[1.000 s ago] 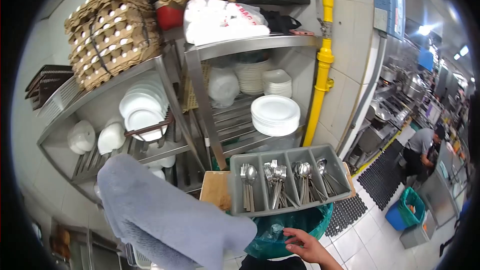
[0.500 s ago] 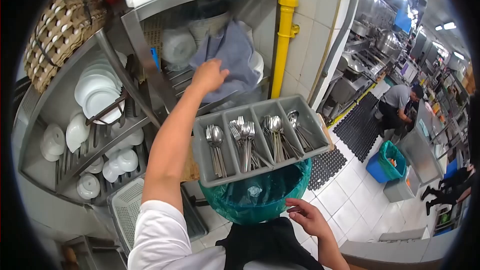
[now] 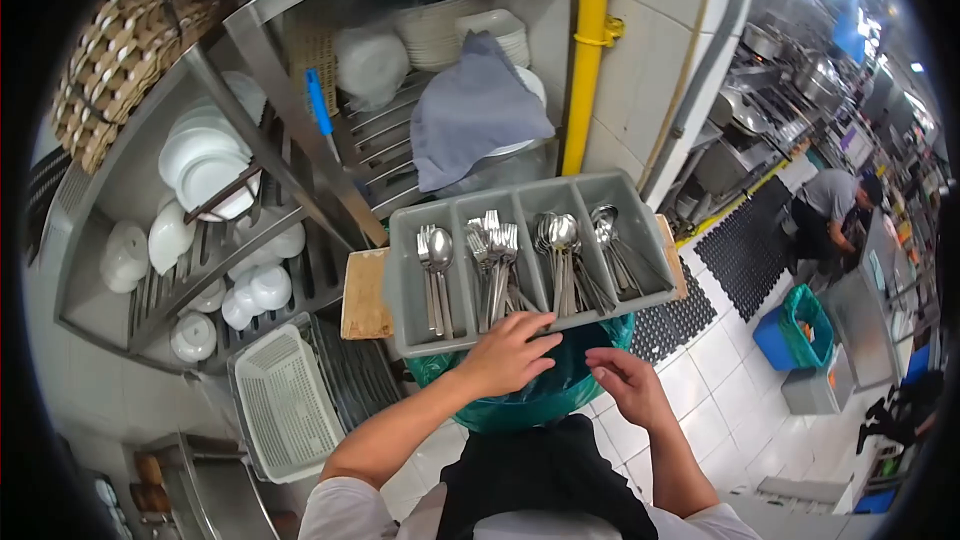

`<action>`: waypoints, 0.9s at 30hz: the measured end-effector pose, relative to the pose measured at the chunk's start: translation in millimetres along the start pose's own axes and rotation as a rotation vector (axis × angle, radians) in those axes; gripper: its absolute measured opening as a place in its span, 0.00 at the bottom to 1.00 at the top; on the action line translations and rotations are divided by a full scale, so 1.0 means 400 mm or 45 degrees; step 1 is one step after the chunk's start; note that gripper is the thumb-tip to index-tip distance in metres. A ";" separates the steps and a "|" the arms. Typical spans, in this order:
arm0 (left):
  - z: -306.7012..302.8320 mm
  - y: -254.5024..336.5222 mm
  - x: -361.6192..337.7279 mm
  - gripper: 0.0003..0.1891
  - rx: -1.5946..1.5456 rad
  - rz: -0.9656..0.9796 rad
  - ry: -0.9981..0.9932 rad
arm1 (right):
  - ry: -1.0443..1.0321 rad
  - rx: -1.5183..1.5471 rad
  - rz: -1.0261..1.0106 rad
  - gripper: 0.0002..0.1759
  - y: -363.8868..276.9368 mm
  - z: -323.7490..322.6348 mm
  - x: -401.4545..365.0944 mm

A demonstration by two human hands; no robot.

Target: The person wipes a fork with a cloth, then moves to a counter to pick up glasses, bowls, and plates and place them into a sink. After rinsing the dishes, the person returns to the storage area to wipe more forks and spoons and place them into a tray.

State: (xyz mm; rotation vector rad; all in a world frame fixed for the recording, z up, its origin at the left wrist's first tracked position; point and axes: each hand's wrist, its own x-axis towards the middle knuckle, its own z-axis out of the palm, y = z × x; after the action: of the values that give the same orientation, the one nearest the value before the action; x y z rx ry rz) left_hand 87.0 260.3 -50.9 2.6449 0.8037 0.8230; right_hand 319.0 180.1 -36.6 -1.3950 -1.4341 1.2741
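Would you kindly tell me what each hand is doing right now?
Left hand: on the front rim of the grey plastic cutlery tray; grip cannot be told.
Right hand: open, holding nothing.

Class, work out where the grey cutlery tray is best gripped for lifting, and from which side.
Probably the two short end walls, one hand each, reaching from the near side. The tray is long, shallow and loaded with cutlery across four compartments, so a one-sided grip could tip it.
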 end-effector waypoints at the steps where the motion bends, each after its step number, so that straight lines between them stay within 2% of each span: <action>1: 0.007 -0.005 -0.002 0.17 0.013 -0.024 0.016 | -0.045 0.035 -0.027 0.15 -0.005 0.003 0.015; 4: 0.009 -0.022 0.001 0.12 -0.024 -0.045 0.055 | -0.160 0.061 -0.080 0.15 -0.010 -0.002 0.044; 6: -0.011 -0.025 -0.004 0.11 -0.117 -0.398 0.002 | -0.198 0.064 -0.063 0.16 -0.005 0.000 0.052; 7: -0.005 -0.033 -0.006 0.09 -0.091 -0.382 0.087 | -0.213 0.073 -0.068 0.16 -0.001 0.005 0.054; 10: -0.013 -0.064 -0.002 0.09 -0.036 -0.372 0.014 | -0.258 0.132 -0.071 0.16 0.020 0.010 0.056; 12: -0.013 -0.085 0.008 0.08 -0.067 -0.445 -0.051 | -0.255 0.154 -0.066 0.16 0.033 0.011 0.056; 14: 0.006 -0.127 0.009 0.08 -0.001 -0.587 -0.001 | -0.258 0.180 -0.060 0.16 0.044 0.013 0.057; 15: -0.001 -0.133 0.022 0.12 0.025 -0.581 -0.071 | -0.272 0.142 -0.052 0.16 0.051 0.010 0.058; 16: -0.001 -0.128 0.033 0.12 0.036 -0.570 -0.084 | -0.278 0.106 -0.046 0.16 0.055 0.009 0.060; 18: 0.009 -0.099 0.056 0.19 0.332 -0.543 0.009 | -0.252 0.131 -0.047 0.16 0.056 0.005 0.050; 19: 0.004 -0.079 0.064 0.19 0.336 -0.519 -0.010 | -0.235 0.138 -0.055 0.16 0.054 -0.003 0.047; 21: 0.005 -0.041 0.064 0.30 0.271 -0.870 0.020 | -0.181 0.150 -0.056 0.16 0.050 -0.024 0.034; 22: 0.019 -0.042 0.058 0.30 0.275 -0.850 -0.006 | -0.162 0.141 -0.051 0.16 0.055 -0.031 0.023; 24: 0.046 -0.051 0.052 0.36 -0.021 -1.083 0.029 | -0.122 0.187 -0.022 0.15 0.073 -0.038 0.008; 25: 0.055 -0.045 0.064 0.37 -0.044 -1.176 -0.025 | -0.120 0.164 0.010 0.15 0.071 -0.043 0.001; 27: 0.085 -0.064 0.071 0.37 0.005 -1.191 -0.024 | -0.110 0.175 0.031 0.15 0.085 -0.044 -0.008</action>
State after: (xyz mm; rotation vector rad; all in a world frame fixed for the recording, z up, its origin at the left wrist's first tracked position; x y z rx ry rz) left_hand 115.3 294.9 -75.8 1.8856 1.7922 0.5080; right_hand 344.2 176.4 -65.0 -1.2839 -1.3624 1.4358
